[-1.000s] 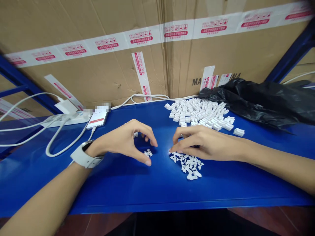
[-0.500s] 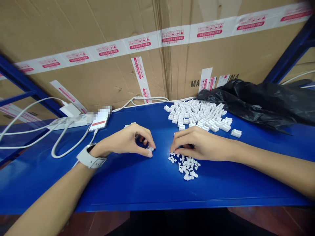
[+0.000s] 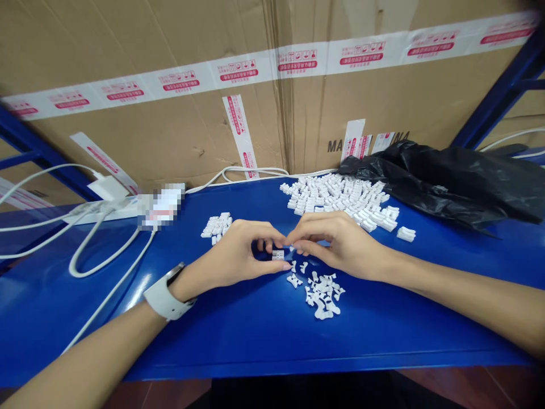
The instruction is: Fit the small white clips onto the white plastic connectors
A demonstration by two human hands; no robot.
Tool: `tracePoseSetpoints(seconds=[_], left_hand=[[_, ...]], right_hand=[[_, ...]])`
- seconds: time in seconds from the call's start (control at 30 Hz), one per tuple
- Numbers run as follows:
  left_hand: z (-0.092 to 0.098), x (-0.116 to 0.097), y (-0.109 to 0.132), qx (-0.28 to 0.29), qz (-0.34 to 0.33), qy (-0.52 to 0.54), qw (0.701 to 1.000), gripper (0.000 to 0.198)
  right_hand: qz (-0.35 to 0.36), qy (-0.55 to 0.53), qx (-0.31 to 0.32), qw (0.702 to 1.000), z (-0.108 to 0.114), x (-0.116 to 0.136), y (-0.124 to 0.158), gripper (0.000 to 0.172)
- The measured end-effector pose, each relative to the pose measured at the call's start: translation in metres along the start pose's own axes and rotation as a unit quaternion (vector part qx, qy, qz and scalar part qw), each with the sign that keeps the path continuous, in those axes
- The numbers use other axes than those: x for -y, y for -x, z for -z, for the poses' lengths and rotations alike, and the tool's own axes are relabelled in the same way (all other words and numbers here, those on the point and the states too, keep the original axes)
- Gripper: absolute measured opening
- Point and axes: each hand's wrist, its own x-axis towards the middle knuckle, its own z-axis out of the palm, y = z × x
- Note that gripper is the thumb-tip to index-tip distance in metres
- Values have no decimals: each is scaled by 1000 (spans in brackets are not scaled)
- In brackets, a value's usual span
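Between the thumb and fingers of my left hand (image 3: 242, 253) is a small white ridged plastic block (image 3: 278, 255). My right hand (image 3: 336, 241) pinches a small white plastic piece (image 3: 292, 248), mostly covered by the fingertips, right beside that block. The fingertips of both hands nearly meet. Below them lies a loose pile of small white bone-shaped pieces (image 3: 323, 298), with a few strays nearer my left thumb. A small group of white blocks (image 3: 216, 226) sits behind my left wrist, partly hidden by the hand.
A large heap of white ridged blocks (image 3: 336, 196) lies at the back, beside a black plastic bag (image 3: 447, 176). On the left are a phone (image 3: 164, 204), a power strip (image 3: 106, 210) and white cables. Taped cardboard (image 3: 170, 125) stands behind the blue tabletop (image 3: 255, 335).
My left hand has moved right with its block, uncovering the group of white blocks behind it. My right hand has lifted a small piece off the pile's edge and brought it to the block.
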Motion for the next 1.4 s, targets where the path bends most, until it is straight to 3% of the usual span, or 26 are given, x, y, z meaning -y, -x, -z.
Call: tracePoseSetpoints(seconds=[0.2, 0.37, 0.53, 0.67, 0.8, 0.97, 1.2, 1.4], left_hand=[[11, 1, 5, 74, 24, 78, 994, 36], [4, 3, 4, 55, 29, 127, 990, 32], [-4, 6, 2, 50, 47, 191, 979, 58], [-4, 9, 2, 54, 58, 215, 973, 68], [-5, 12, 2, 56, 53, 216, 973, 67], [-4, 11, 2, 58, 50, 202, 976, 63], [-3, 9, 1, 65, 50, 195, 977, 60], [-3, 9, 1, 64, 46, 195, 978, 58]], right_hand=[[-25, -14, -28, 999, -4, -3, 1, 18], [-29, -29, -46, 998, -10, -2, 1, 19], [-21, -46, -55, 997, -14, -6, 0, 21], [-5, -21, -60, 998, -14, -7, -2, 9], [17, 27, -40, 999, -9, -5, -2, 3], [68, 95, 2, 993, -4, -5, -1, 10], [84, 106, -19, 991, -9, -9, 1, 10], [96, 137, 33, 985, -3, -6, 0, 17]])
